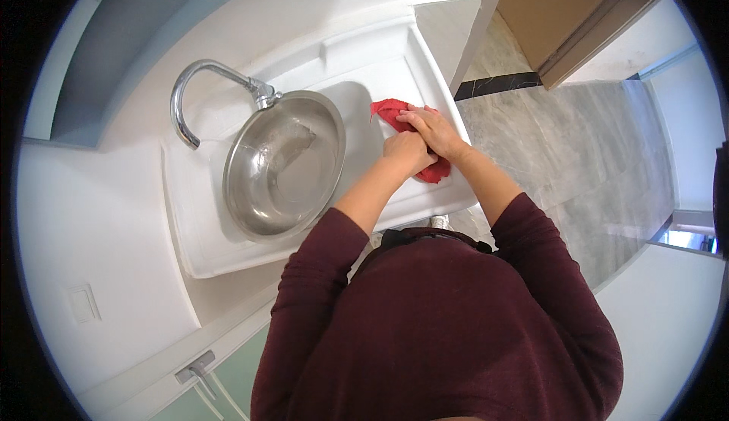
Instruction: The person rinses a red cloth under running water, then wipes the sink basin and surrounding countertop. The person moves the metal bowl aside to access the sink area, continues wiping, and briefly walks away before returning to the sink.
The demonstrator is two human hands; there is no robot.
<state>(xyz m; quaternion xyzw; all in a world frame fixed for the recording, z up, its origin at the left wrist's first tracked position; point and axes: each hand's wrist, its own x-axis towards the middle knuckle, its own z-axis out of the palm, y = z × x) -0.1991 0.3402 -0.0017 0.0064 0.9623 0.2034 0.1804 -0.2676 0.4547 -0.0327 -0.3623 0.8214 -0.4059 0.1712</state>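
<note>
A red cloth (435, 174) is bunched against the right part of a white sink (393, 204). My left hand (405, 152) is closed around its middle in a fist. Close against it, my right hand (435, 132) lies over the cloth, its fingers bent across the upper part. Cloth ends stick out above and below both hands. What lies under the palms is hidden. To the left, a round stainless steel basin (302, 173) sits tilted in the sink, with what looks like a little water in it.
A chrome gooseneck faucet (185, 96) rises behind the basin, its spout turned left. A wall switch (84, 303) and a door handle (196, 368) are at lower left. Grey marble-look floor (564, 153) and a brown door (561, 16) lie to the right.
</note>
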